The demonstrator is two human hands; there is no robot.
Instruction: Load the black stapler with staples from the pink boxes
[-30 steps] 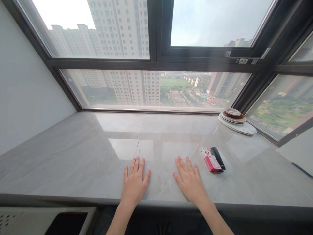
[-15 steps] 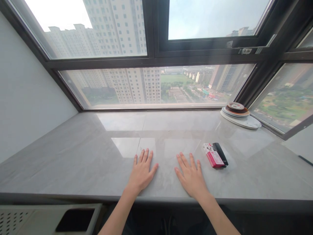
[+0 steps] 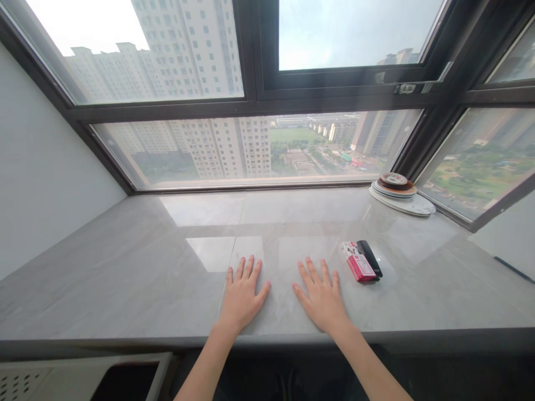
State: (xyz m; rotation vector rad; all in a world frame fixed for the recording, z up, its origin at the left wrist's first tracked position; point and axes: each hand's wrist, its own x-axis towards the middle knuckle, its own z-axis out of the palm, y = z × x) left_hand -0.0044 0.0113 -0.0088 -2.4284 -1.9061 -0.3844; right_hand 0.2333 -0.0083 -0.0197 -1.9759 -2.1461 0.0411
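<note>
My left hand (image 3: 241,298) lies flat on the glossy grey windowsill (image 3: 125,278), fingers spread and holding nothing. Across a short gap, my right hand (image 3: 321,298) rests palm down in the same way, its fingers apart. Just beyond the right hand, to its right, sits a small red and white box (image 3: 358,263). A black stapler-like object (image 3: 369,259) lies against the right side of that box; its exact kind is hard to make out. Neither hand touches them.
Stacked plates and saucers (image 3: 393,195) stand in the far right corner by the window frame (image 3: 251,111). A thin dark stick (image 3: 514,269) lies at the right edge. Below the sill's front edge at left is a pale perforated unit (image 3: 50,379) with a dark panel.
Both hands stay flat on the sill. The view has shifted slightly, so the box, black object and plates appear a little further left.
</note>
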